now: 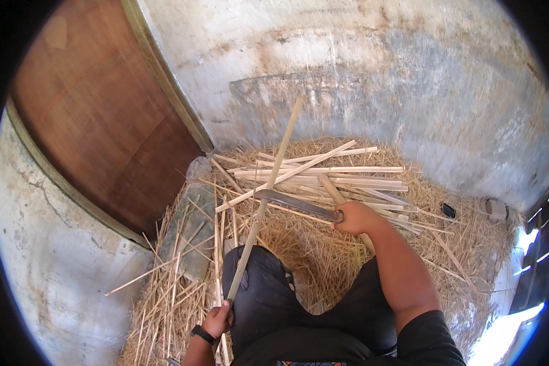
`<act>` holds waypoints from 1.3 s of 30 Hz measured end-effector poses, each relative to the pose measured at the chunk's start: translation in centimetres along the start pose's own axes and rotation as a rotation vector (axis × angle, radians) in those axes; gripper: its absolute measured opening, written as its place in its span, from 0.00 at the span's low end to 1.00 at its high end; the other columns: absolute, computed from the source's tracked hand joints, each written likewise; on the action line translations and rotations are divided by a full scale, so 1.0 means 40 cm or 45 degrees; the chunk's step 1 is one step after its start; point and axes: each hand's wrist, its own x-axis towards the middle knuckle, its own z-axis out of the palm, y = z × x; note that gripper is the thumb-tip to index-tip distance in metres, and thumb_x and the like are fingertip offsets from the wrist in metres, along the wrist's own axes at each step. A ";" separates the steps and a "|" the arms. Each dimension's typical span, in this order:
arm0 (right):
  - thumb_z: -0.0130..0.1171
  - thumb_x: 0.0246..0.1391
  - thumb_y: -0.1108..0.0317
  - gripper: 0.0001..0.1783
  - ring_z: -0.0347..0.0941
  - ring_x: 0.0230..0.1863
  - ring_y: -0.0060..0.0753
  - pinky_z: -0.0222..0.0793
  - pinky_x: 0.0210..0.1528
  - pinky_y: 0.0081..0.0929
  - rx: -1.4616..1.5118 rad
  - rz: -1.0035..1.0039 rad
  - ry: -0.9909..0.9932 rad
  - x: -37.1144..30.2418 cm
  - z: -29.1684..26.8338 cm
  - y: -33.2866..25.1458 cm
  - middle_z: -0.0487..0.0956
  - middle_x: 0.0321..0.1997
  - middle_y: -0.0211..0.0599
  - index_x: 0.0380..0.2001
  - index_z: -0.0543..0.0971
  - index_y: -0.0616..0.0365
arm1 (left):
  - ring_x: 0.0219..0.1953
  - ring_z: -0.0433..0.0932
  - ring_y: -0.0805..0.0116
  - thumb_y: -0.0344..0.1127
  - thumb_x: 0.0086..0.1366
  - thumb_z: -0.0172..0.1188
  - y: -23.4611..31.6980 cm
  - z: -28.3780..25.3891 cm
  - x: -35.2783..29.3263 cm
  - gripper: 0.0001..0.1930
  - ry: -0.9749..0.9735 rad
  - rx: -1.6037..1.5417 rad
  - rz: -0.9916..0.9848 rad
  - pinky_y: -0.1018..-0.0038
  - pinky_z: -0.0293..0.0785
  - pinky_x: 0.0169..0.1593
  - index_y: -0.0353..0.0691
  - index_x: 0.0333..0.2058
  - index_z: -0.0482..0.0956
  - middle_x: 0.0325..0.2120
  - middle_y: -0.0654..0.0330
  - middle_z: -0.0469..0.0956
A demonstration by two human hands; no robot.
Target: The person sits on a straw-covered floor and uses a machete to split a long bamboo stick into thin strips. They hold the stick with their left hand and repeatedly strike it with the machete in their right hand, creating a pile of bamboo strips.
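Observation:
My left hand (216,318), with a dark band on its wrist, is closed around the lower end of a long bamboo strip (245,256). The strip slants up and away past my left knee. A knife with a long dark blade (299,204) is gripped in my right hand (355,218). Its blade points left, and the far end overlaps the strip near mid-length; whether it cuts in cannot be told. A thick pale stick (332,189) passes behind my right hand, and its link to the knife is hidden.
Split bamboo strips (348,169) lie in a loose pile ahead, over straw-like shavings (305,250). A grey slab (192,244) is at the left, below a brown wooden door (104,116). A stained wall (372,79) rises behind. A small black object (449,211) rests at the right.

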 end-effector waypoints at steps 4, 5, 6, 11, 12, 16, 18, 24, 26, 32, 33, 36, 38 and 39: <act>0.67 0.44 0.48 0.26 0.78 0.44 0.47 0.72 0.45 0.42 0.022 0.072 -0.127 -0.017 -0.029 -0.060 0.82 0.39 0.44 0.43 0.81 0.52 | 0.13 0.63 0.71 0.69 0.67 0.40 -0.009 -0.009 -0.004 0.37 -0.001 0.015 0.012 0.76 0.58 0.20 0.41 0.15 0.69 0.10 0.64 0.65; 0.66 0.44 0.48 0.26 0.78 0.44 0.47 0.72 0.45 0.43 0.001 0.048 -0.140 -0.017 -0.027 -0.059 0.82 0.38 0.44 0.43 0.81 0.52 | 0.13 0.63 0.71 0.69 0.67 0.40 -0.011 -0.009 -0.002 0.37 -0.004 0.017 0.012 0.76 0.58 0.20 0.41 0.15 0.69 0.10 0.64 0.65; 0.66 0.44 0.48 0.26 0.78 0.44 0.47 0.72 0.46 0.43 -0.020 0.022 -0.154 -0.015 -0.023 -0.056 0.82 0.38 0.45 0.43 0.81 0.52 | 0.13 0.63 0.71 0.69 0.67 0.40 -0.014 -0.009 0.000 0.37 -0.008 0.011 0.010 0.76 0.58 0.20 0.41 0.15 0.69 0.10 0.64 0.65; 0.66 0.45 0.48 0.26 0.78 0.43 0.49 0.72 0.46 0.43 -0.026 0.000 -0.130 -0.016 -0.018 -0.050 0.81 0.37 0.46 0.43 0.80 0.54 | 0.12 0.63 0.72 0.69 0.67 0.40 0.007 0.003 -0.008 0.37 0.033 0.025 -0.009 0.76 0.57 0.19 0.41 0.15 0.69 0.10 0.64 0.64; 0.65 0.45 0.48 0.26 0.78 0.43 0.49 0.72 0.46 0.43 -0.029 -0.001 -0.117 -0.014 -0.011 -0.043 0.81 0.37 0.47 0.43 0.80 0.54 | 0.12 0.62 0.72 0.69 0.67 0.40 0.007 0.002 -0.007 0.37 0.027 0.017 -0.008 0.76 0.57 0.19 0.41 0.15 0.69 0.10 0.64 0.64; 0.66 0.46 0.45 0.30 0.78 0.42 0.48 0.71 0.44 0.43 -0.085 -0.057 -0.128 -0.007 -0.002 -0.039 0.81 0.36 0.48 0.46 0.80 0.54 | 0.12 0.63 0.72 0.71 0.66 0.39 -0.011 -0.005 0.000 0.37 0.002 0.025 0.003 0.76 0.56 0.19 0.41 0.15 0.69 0.10 0.64 0.64; 0.66 0.46 0.45 0.29 0.77 0.42 0.48 0.71 0.44 0.43 -0.081 -0.059 -0.138 -0.011 -0.004 -0.047 0.81 0.36 0.47 0.46 0.80 0.54 | 0.12 0.63 0.71 0.72 0.65 0.39 -0.011 -0.005 0.001 0.38 -0.003 0.040 0.008 0.75 0.56 0.18 0.41 0.16 0.69 0.10 0.64 0.63; 0.67 0.44 0.51 0.24 0.77 0.43 0.51 0.71 0.46 0.43 -0.015 -0.090 -0.125 -0.009 0.003 -0.050 0.81 0.37 0.49 0.39 0.81 0.58 | 0.12 0.62 0.70 0.72 0.65 0.39 -0.012 -0.001 0.000 0.37 0.006 0.017 0.009 0.75 0.56 0.19 0.41 0.16 0.69 0.10 0.63 0.64; 0.67 0.44 0.51 0.25 0.77 0.43 0.51 0.71 0.46 0.44 -0.038 -0.122 -0.142 -0.002 0.009 -0.049 0.81 0.37 0.49 0.39 0.81 0.58 | 0.12 0.62 0.70 0.72 0.65 0.39 -0.018 -0.005 0.000 0.37 -0.009 0.009 0.011 0.74 0.56 0.19 0.41 0.16 0.69 0.11 0.62 0.64; 0.66 0.45 0.48 0.27 0.77 0.43 0.51 0.72 0.46 0.44 -0.124 -0.177 -0.162 0.019 0.050 -0.035 0.81 0.36 0.48 0.42 0.80 0.57 | 0.11 0.61 0.72 0.71 0.66 0.40 -0.014 -0.002 0.006 0.38 0.002 -0.031 0.011 0.76 0.56 0.18 0.41 0.15 0.69 0.10 0.63 0.64; 0.66 0.45 0.48 0.27 0.77 0.43 0.51 0.72 0.45 0.44 -0.130 -0.176 -0.179 0.017 0.050 -0.041 0.81 0.36 0.47 0.43 0.80 0.57 | 0.11 0.61 0.72 0.71 0.65 0.40 -0.015 -0.005 0.004 0.38 -0.011 -0.040 0.000 0.76 0.56 0.18 0.41 0.15 0.69 0.10 0.63 0.64; 0.66 0.45 0.48 0.27 0.78 0.42 0.50 0.72 0.44 0.44 -0.128 -0.165 -0.193 0.019 0.057 -0.041 0.81 0.35 0.47 0.43 0.81 0.56 | 0.11 0.61 0.72 0.72 0.65 0.40 -0.009 -0.010 0.003 0.38 -0.058 -0.069 -0.033 0.76 0.55 0.18 0.40 0.15 0.69 0.10 0.63 0.63; 0.66 0.46 0.48 0.26 0.78 0.40 0.51 0.71 0.42 0.44 -0.107 -0.181 -0.168 0.022 0.065 -0.033 0.81 0.33 0.47 0.41 0.80 0.56 | 0.11 0.61 0.72 0.73 0.64 0.40 -0.002 -0.009 -0.001 0.38 -0.080 -0.096 -0.060 0.76 0.55 0.18 0.40 0.15 0.69 0.09 0.63 0.63; 0.67 0.46 0.49 0.26 0.77 0.38 0.51 0.71 0.41 0.44 -0.090 -0.200 -0.143 0.022 0.068 -0.028 0.80 0.31 0.47 0.40 0.80 0.58 | 0.11 0.61 0.72 0.73 0.64 0.40 -0.003 -0.012 0.000 0.38 -0.089 -0.085 -0.063 0.76 0.55 0.18 0.41 0.16 0.69 0.09 0.63 0.63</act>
